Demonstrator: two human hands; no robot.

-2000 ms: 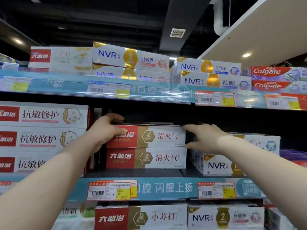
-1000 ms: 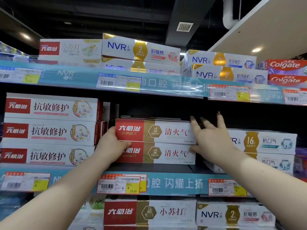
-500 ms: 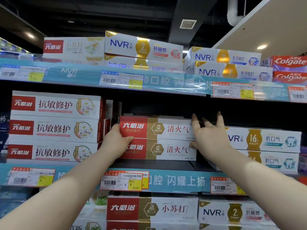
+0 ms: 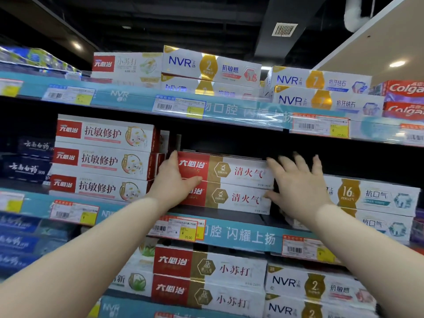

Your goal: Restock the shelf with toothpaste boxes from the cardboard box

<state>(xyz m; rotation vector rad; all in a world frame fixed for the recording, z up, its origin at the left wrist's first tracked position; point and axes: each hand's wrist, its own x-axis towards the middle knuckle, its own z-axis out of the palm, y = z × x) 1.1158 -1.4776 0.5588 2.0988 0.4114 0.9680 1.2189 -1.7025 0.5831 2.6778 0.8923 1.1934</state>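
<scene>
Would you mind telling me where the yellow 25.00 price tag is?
In the head view, the price tag sits on the blue shelf strip, just below the two stacked red-and-gold toothpaste boxes and under the left hand.

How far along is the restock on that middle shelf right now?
Done: two red, gold and white toothpaste boxes sit stacked on the middle shelf. In hand: the left hand and right hand press the stack's two ends, squaring it. Left: dark space above the stack could take more; the cardboard box is out of view.
</scene>
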